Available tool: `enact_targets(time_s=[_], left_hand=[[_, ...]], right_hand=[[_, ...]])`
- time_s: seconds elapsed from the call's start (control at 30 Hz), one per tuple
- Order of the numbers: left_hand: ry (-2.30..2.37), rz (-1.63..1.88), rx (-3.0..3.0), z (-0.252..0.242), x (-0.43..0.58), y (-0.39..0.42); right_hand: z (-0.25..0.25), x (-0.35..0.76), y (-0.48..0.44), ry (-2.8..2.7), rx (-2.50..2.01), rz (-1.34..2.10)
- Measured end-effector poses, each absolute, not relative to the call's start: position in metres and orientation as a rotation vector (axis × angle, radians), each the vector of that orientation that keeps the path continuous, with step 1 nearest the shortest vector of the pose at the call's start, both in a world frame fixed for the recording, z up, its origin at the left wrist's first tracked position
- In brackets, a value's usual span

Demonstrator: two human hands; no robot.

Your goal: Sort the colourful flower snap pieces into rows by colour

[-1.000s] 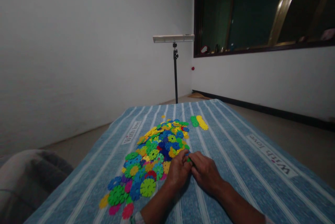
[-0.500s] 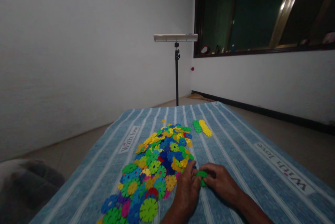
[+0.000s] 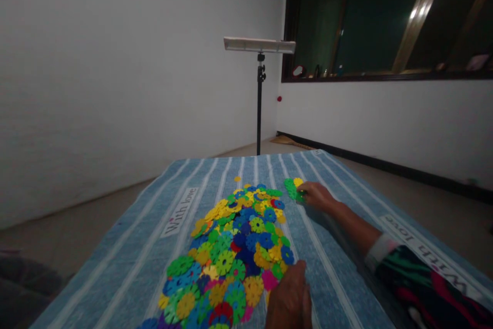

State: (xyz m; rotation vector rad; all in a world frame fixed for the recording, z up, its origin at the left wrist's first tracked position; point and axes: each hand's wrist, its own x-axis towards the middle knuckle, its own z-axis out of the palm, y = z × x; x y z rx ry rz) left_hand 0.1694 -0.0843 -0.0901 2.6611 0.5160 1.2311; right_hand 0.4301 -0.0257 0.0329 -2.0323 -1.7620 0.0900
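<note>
My right hand (image 3: 319, 196) reaches toward the far part of the cloth, its fingers closed on a green notched plastic disc (image 3: 300, 196). That disc is at the near end of a row of green discs (image 3: 289, 186). Beside this row is a yellow row of discs (image 3: 298, 181), mostly hidden behind my right hand. Close to me, my left hand (image 3: 289, 295) rests edge-on at the right side of a large pile of colored notched discs (image 3: 231, 247). Its fingers are stretched out, and I see nothing in them.
A blue striped cloth (image 3: 339, 247) covers the table under the pile. Past the far edge stands a black pole (image 3: 259, 108) topped by a pale flat panel (image 3: 258, 45). One yellow disc (image 3: 237, 179) lies apart behind the pile. A dark window (image 3: 373, 16) is at right.
My right hand has moved away from my left hand, forward to the green row, carrying the green disc. My left hand has let go and drawn slightly nearer to me.
</note>
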Motion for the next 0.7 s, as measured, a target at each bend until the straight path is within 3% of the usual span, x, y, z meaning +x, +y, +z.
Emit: enact_targets(time_s=[0.3, 0.7], left_hand=[[0.591, 1.179, 2.649, -0.099, 0.174, -0.087], [0.542, 1.031, 2.658, -0.085, 0.171, -0.088]], right_hand=[[0.038, 0.431, 0.005, -2.057, -2.292, 0.058], [0.039, 0.424, 0.009, -2.221, -2.232, -0.137]])
